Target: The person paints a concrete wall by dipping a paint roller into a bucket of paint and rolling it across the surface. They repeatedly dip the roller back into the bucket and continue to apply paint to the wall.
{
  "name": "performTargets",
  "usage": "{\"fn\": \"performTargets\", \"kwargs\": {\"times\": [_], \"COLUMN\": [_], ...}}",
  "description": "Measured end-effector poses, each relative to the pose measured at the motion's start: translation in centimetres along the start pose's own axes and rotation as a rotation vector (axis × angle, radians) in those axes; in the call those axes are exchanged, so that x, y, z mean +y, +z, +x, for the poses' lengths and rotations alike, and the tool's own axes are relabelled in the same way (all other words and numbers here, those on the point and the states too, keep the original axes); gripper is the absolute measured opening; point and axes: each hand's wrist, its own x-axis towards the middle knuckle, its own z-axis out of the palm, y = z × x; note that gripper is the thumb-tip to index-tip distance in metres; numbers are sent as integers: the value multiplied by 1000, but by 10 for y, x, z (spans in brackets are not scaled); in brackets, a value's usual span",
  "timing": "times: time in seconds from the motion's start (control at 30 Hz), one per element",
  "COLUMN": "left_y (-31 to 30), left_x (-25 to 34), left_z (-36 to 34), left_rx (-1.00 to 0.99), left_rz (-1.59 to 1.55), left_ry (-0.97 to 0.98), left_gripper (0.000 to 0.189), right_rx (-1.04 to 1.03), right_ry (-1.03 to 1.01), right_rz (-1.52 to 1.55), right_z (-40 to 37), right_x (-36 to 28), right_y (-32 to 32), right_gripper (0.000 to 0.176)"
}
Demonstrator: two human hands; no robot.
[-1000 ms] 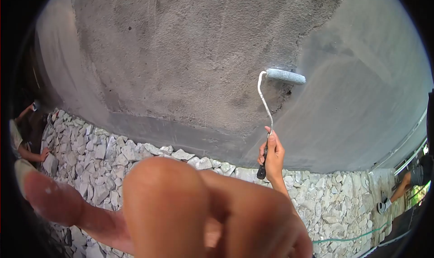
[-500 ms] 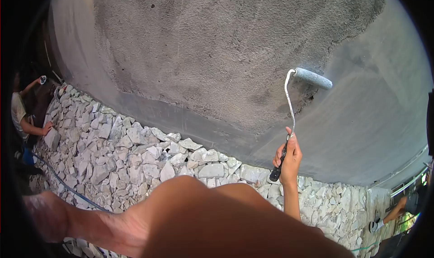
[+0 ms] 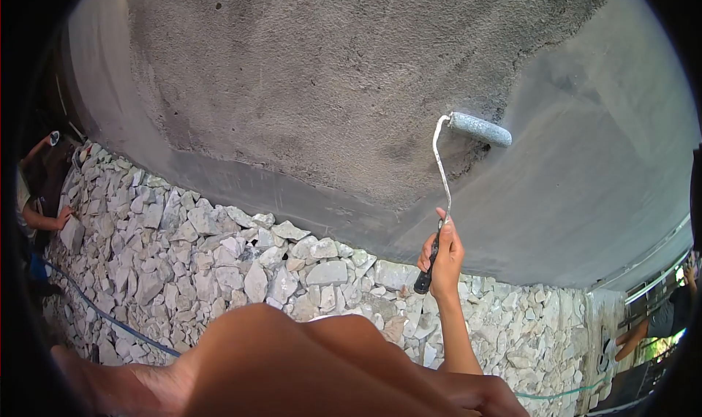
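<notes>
My right hand point(image 3: 444, 260) is closed around the black handle of a paint roller, held upright with its bent white rod rising from my fist. The roller's pale, speckled sleeve point(image 3: 479, 129) lies over the border between the rough grey patch point(image 3: 314, 73) and the smooth grey plaster point(image 3: 578, 183) of the wall. Whether the sleeve presses on the wall cannot be made out. Large bare-skinned limbs point(image 3: 292, 366) fill the bottom, very near the camera. At the lower left, what may be my left hand point(image 3: 95, 384) is cut off by the dark rim, its fingers not distinguishable.
Broken pale stones point(image 3: 183, 241) cover the ground along the wall's foot. A dark blue hose point(image 3: 102, 315) crosses them at left, a green hose point(image 3: 563, 396) at lower right. One person's hand point(image 3: 64, 217) rests by a stone at left; another person's leg point(image 3: 631, 339) shows at right.
The view has shifted, so the wall, stones and roller all appear further left. The roller stays near the same spot on the wall, in the same grip. The limbs below have shifted.
</notes>
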Motion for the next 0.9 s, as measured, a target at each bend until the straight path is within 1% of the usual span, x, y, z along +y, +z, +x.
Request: {"fn": "performTargets", "kwargs": {"times": [0.17, 0.2, 0.27, 0.3, 0.4, 0.47, 0.57, 0.67, 0.73, 0.77, 0.8, 0.83, 0.87, 0.9], "left_y": [-1, 4, 17, 17, 13, 14, 15, 21, 24, 13, 19, 12, 18, 14], "left_x": [6, 6, 5, 4, -7, -14, -29, -29, -35, -20, -19, -22, -30, -13], "left_z": [-6, -4, 3, 2, 14, 10, 13, -8, 0, 6, -9, 11, 1, -9], "left_rx": [14, 12, 329, 330, 319, 309, 305, 299, 294, 293, 290, 284, 280, 275], "left_rz": [-47, -47, -229, -228, -175, -138, -89, -44, -1, 21, 42, 61, 80, 99], "left_ry": [-141, -138, -375, -376, -252, -168, -44, 67, 145, 187, 227, 268, 308, 347], "left_gripper": [56, 56, 68, 68, 65, 63, 60, 58, 57, 56, 55, 55, 54, 54], "right_rx": [-7, -8, 11, 10, 16, -18, -10, 13, 15, 22, 31, 29, 31, 26], "right_ry": [-1, -2, 3, 1, 6, 15, 40, 20, 25, 37, 49, 48, 46, 62], "right_rz": [16, 12, 47, 48, 61, 50, 82, 42, 61, 55, 49, 49, 49, 73], "right_z": [-1, -3, -4, -4, -7, -7, -4, -7, -17, -21, -23, -25, -25, -24], "right_x": [18, 19, 19, 19, 13, 1, -1, 44, 60, 67, 73, 70, 65, 59], "right_y": [2, 3, 5, 6, 4, 7, 8, 5, 12, 14, 15, 17, 16, 14], "right_gripper": [52, 52, 51, 51, 50, 50, 50, 50, 51, 51, 52, 52, 52, 52]}}
